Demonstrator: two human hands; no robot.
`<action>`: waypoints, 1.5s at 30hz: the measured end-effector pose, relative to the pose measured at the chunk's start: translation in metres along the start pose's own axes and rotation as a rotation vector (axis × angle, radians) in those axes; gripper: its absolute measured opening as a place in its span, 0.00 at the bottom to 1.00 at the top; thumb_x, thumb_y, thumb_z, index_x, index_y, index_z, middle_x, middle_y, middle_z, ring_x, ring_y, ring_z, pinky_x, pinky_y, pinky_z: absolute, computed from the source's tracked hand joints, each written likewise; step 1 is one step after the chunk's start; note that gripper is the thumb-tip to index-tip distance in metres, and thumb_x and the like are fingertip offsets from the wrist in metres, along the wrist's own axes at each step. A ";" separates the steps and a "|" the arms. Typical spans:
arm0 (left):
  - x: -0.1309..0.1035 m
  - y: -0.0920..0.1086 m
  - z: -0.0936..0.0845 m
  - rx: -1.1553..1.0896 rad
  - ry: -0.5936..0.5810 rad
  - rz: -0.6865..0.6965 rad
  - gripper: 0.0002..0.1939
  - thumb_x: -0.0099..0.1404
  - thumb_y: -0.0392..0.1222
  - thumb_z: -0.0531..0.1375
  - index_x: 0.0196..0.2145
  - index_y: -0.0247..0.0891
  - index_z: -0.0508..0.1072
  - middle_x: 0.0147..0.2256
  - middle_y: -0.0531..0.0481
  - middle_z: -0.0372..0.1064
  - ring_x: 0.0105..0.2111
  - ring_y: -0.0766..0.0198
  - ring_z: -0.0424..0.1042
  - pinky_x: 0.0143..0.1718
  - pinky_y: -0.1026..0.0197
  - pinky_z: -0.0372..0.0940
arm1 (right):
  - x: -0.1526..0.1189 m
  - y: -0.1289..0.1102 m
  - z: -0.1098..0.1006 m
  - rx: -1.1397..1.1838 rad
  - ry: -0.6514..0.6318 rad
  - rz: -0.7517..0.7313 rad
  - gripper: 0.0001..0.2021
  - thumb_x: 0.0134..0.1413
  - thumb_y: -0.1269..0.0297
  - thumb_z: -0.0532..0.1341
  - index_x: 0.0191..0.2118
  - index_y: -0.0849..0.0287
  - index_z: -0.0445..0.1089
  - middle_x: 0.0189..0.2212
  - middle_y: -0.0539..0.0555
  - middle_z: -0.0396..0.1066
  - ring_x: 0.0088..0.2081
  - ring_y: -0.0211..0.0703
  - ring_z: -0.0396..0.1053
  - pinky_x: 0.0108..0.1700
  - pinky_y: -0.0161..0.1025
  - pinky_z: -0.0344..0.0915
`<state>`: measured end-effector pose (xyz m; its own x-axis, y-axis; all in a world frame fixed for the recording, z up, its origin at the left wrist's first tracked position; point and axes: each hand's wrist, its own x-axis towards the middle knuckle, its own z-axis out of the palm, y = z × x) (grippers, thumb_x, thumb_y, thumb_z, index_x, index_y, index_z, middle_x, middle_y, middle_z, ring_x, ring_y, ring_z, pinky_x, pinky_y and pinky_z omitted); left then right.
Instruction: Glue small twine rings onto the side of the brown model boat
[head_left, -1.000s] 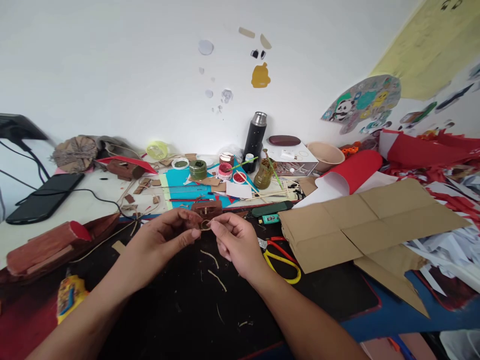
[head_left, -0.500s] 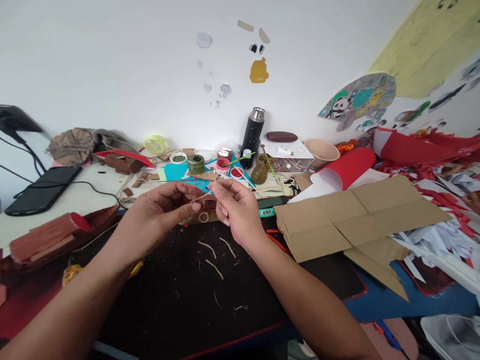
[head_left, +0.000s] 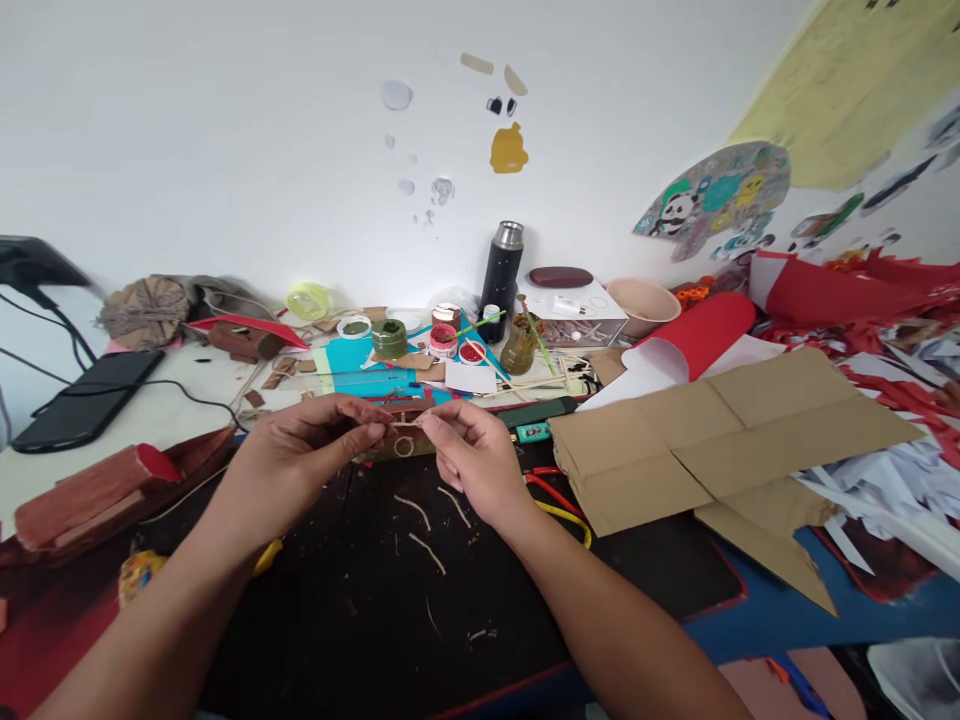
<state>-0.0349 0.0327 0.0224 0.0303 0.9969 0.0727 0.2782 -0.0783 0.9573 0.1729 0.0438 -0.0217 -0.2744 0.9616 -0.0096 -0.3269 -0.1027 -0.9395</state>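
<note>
Both hands are raised over the back of the black mat. My left hand pinches one end of a short, thin piece of twine. The other end is pinched by my right hand. Just behind the fingertips lies a green and brown piece with a small ring on it, partly hidden by the hands. Several loose bits of twine rest on the mat below the hands.
A red-brown model boat and a phone are at the left. Behind stand paint jars and a black flask. Cardboard covers the right, beside cut paper. Yellow-handled and red-handled tools lie near my right wrist.
Both hands have come down slightly and the twine between them now looks more level. The view has shifted a little, showing a white card behind and a yellow handle by my right wrist.
</note>
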 end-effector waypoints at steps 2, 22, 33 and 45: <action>-0.006 0.004 -0.007 0.107 -0.033 0.012 0.16 0.61 0.62 0.72 0.35 0.48 0.85 0.37 0.48 0.86 0.39 0.49 0.83 0.45 0.52 0.78 | -0.011 -0.002 -0.008 -0.137 -0.006 -0.006 0.20 0.64 0.40 0.70 0.39 0.55 0.76 0.19 0.41 0.59 0.19 0.34 0.52 0.23 0.36 0.50; -0.068 -0.067 0.003 0.894 -0.355 0.394 0.17 0.77 0.47 0.58 0.34 0.44 0.82 0.35 0.45 0.81 0.38 0.48 0.77 0.46 0.49 0.70 | -0.064 -0.008 -0.037 -1.634 -0.238 0.136 0.07 0.74 0.60 0.67 0.48 0.56 0.80 0.37 0.56 0.85 0.41 0.54 0.83 0.38 0.42 0.60; -0.063 -0.028 -0.004 0.395 -0.214 0.087 0.23 0.71 0.64 0.63 0.51 0.48 0.85 0.42 0.46 0.85 0.41 0.49 0.83 0.44 0.53 0.76 | -0.068 -0.004 -0.040 -0.944 -0.124 0.103 0.08 0.66 0.60 0.70 0.35 0.56 0.77 0.20 0.43 0.64 0.23 0.36 0.60 0.29 0.36 0.52; -0.033 -0.015 0.006 -0.116 -0.306 -0.206 0.17 0.59 0.60 0.74 0.37 0.44 0.85 0.38 0.49 0.81 0.38 0.55 0.77 0.44 0.54 0.72 | -0.046 -0.016 -0.014 -0.474 -0.277 0.180 0.13 0.61 0.54 0.71 0.34 0.57 0.73 0.21 0.42 0.61 0.23 0.33 0.54 0.26 0.34 0.48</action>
<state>-0.0348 0.0006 0.0039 0.2746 0.9416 -0.1946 0.1982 0.1426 0.9697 0.2037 0.0046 -0.0113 -0.5357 0.8303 -0.1534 0.1703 -0.0717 -0.9828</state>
